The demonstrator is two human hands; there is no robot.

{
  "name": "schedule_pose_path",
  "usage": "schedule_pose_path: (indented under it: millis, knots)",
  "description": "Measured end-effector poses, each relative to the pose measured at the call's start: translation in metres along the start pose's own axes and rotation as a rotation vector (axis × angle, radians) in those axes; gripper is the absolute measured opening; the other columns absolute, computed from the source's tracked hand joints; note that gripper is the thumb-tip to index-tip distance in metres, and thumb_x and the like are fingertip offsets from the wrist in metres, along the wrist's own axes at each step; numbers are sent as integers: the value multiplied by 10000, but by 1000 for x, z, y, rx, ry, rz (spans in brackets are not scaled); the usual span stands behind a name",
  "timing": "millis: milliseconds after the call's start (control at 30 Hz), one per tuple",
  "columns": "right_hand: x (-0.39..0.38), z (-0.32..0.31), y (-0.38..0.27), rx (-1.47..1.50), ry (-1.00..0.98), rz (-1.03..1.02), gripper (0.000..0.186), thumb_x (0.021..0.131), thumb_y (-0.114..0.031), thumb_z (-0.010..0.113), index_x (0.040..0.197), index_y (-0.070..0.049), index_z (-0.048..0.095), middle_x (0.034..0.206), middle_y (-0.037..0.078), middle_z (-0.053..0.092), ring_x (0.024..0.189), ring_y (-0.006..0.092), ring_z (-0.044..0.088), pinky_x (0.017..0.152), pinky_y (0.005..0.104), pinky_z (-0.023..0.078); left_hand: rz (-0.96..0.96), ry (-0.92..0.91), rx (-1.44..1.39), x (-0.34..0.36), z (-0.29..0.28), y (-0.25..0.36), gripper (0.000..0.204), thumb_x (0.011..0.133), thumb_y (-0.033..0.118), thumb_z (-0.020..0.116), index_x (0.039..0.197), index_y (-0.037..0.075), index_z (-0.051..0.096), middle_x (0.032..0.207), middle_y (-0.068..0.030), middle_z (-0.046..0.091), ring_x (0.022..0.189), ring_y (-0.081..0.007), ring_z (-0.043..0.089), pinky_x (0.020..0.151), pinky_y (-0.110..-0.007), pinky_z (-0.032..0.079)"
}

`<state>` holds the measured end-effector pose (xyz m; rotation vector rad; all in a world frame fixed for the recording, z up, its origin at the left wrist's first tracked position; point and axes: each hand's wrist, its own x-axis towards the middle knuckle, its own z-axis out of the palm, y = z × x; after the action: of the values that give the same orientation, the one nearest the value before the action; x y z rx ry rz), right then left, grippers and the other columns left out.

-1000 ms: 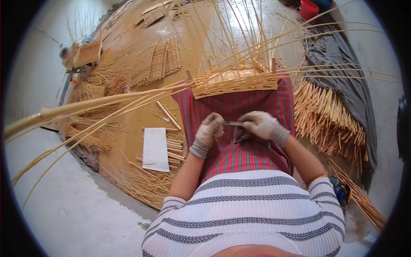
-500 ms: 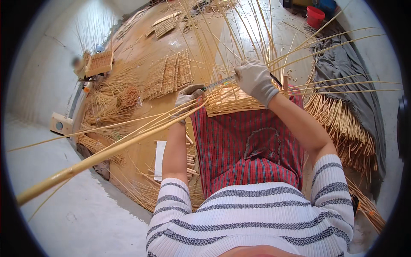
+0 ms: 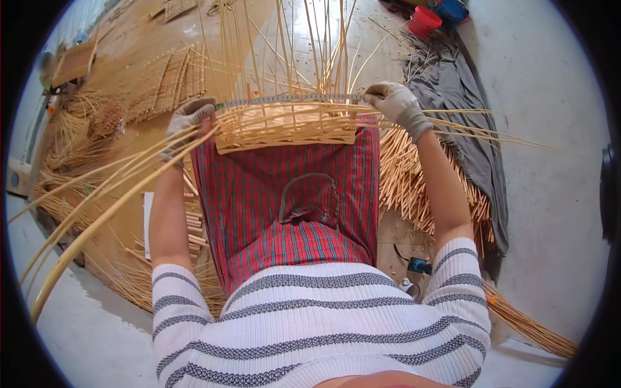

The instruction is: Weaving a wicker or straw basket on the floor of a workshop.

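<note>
Wicker basket (image 3: 284, 133) between left hand (image 3: 192, 115) and right hand (image 3: 396, 103) — both hands grasping taut measuring tape (image 3: 291, 99) across it.

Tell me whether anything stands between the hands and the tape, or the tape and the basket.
Nothing visible separates the left hand or right hand from the tape: both hold it, stretched across the basket. Upright rods stand along it; whether any come between tape and basket, I cannot tell.
</note>
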<state>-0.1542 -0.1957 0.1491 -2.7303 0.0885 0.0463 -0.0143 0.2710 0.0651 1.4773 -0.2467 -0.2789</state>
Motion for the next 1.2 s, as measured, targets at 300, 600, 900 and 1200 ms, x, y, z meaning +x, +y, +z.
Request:
schedule_pose_path:
  millis: [300, 600, 900, 1200]
  knots:
    - [-8, 24, 6, 133, 72, -104, 284, 921, -189, 602, 1162, -78, 704, 1093, 138, 715, 961, 287, 696, 867, 339, 545, -54, -49, -108, -4, 3, 5, 277, 854, 97, 771, 1101, -7, 703, 897, -70, 727, 758, -135, 677, 667, -261, 558]
    - [-6, 22, 10, 41, 143, -171, 294, 904, -215, 587, 1133, -81, 715, 1076, 151, 712, 998, 317, 678, 900, 372, 527, -80, 19, -43, -7, 5, -1, 355, 883, 153, 755, 1199, 18, 663, 1002, -66, 717, 842, -152, 679, 706, -273, 568]
    - [-5, 28, 11, 214, 52, -134, 289, 966, -135, 573, 1190, 22, 669, 1118, 132, 719, 1051, 189, 660, 931, 306, 477, 80, 93, -420, -15, 12, -51, 344, 876, 204, 740, 1144, 0, 669, 914, -74, 709, 687, -159, 660, 554, -265, 537]
    - [15, 51, 39, 468, 3, -93, 302, 992, -66, 539, 1263, 25, 639, 1216, 106, 679, 1118, 180, 624, 985, 308, 460, 115, 239, -448, -19, 10, -52, 411, 741, 191, 886, 1077, 11, 731, 998, -88, 735, 926, -175, 688, 823, -296, 565]
